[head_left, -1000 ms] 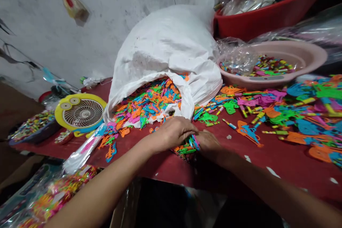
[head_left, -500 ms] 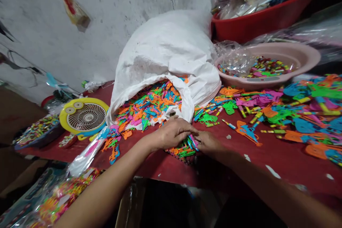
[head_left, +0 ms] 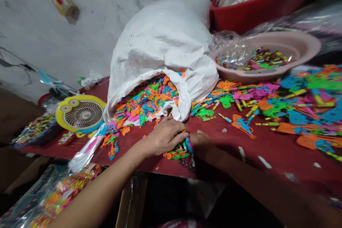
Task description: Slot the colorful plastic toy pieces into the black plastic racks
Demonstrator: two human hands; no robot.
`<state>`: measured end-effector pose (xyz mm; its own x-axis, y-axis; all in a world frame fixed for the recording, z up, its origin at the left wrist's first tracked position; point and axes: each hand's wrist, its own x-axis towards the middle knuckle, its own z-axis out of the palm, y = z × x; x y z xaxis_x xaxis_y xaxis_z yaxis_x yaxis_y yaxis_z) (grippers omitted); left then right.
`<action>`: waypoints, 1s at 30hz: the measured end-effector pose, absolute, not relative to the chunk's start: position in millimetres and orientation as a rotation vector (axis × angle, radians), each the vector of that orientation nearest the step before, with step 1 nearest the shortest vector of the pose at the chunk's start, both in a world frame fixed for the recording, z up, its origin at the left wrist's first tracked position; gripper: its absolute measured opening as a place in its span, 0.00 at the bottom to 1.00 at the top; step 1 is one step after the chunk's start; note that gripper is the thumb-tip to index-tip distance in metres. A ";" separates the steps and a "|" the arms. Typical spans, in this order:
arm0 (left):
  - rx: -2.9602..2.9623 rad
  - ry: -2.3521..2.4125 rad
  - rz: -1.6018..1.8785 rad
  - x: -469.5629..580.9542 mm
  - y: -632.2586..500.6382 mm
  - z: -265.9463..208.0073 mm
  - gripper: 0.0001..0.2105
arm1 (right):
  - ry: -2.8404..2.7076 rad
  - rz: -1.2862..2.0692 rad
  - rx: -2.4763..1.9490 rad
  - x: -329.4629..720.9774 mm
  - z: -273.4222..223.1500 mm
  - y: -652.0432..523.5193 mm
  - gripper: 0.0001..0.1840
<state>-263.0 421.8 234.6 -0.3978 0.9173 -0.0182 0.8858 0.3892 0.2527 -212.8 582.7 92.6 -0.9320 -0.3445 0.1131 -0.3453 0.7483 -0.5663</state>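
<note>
My left hand point(head_left: 169, 136) lies with bent fingers over a heap of small bright plastic toy pieces point(head_left: 179, 153), in orange, green, blue and pink. They sit in a dark mesh basket point(head_left: 189, 164) at the table's front edge. On the heap's right side, my right hand point(head_left: 202, 144) is closed, its fingertips against the pieces and mostly hidden; what it grips does not show. Just behind the hands, a big white sack point(head_left: 160, 42) lies on its side, its torn mouth spilling similar pieces point(head_left: 149, 99) onto the red table point(head_left: 213, 165).
A yellow owl-like fan point(head_left: 84, 114) stands left, beside a bowl of small pieces point(head_left: 37, 130). At right are a pink basin point(head_left: 301, 48), a red tub point(head_left: 256, 14) and a spread of plastic toys point(head_left: 301, 107). Clear bags of pieces point(head_left: 64, 196) are at lower left.
The view has shifted slightly, moving the scene up and left. My hands, touching before, are now a little apart, and more of the mesh basket shows below them.
</note>
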 end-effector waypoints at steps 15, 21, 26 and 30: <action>1.010 3.007 -0.017 -263.9 425.8 230.3 0.16 | -2.889 0.105 -0.093 -169.5 150.3 686.5 0.15; 0.976 2.990 0.049 -266.8 425.3 233.8 0.15 | -3.103 -0.172 -0.005 -187.8 142.8 688.1 0.17; 1.437 2.744 0.516 -284.7 395.8 233.4 0.18 | -3.175 -0.186 0.327 -188.6 145.4 689.7 0.17; 1.460 2.650 0.527 -287.4 383.7 225.3 0.21 | -3.099 -0.249 0.567 -196.3 149.3 714.4 0.14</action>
